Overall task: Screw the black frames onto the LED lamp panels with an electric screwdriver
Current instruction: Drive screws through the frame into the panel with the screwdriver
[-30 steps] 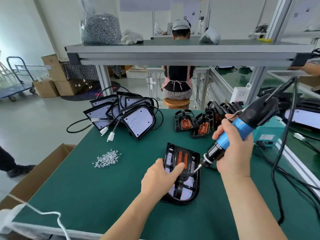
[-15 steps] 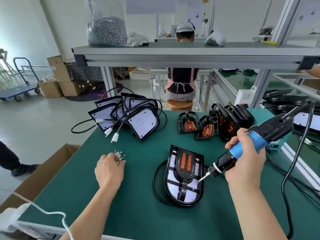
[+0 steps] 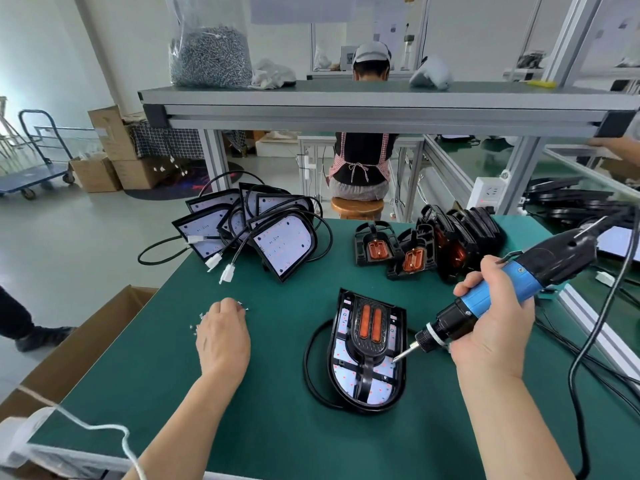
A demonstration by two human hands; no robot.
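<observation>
Green bench mat [image 3: 277, 427] — work surface beneath both hands.

Unframed LED lamp panels [image 3: 280, 249], stacked with leads and white plugs, lie beyond the left hand; by this pile, much of the task remains.

Loose black frames [image 3: 408, 252] with orange inserts, a row of them beyond the right hand — likewise not yet fitted.

Assembly in hand [image 3: 367, 351]: one panel with a black frame laid on it, between the two hands, its lead looping out on the side toward the left hand. How many screws are already seated is too small to tell.

Electric screwdriver [image 3: 491, 296], blue and black: the right hand [image 3: 495, 327] is wrapped round its barrel, the bit tip hovering at the frame's near edge. Its cord [image 3: 588, 341] trails past the right wrist, a possible snag.

Left hand [image 3: 223, 336]: palm down, fingers curled over the scattered screws [image 3: 242, 306]; whether one is pinched cannot be told. Judged step: fetching the next screw.

Nothing lies between either hand and the assembly.
</observation>
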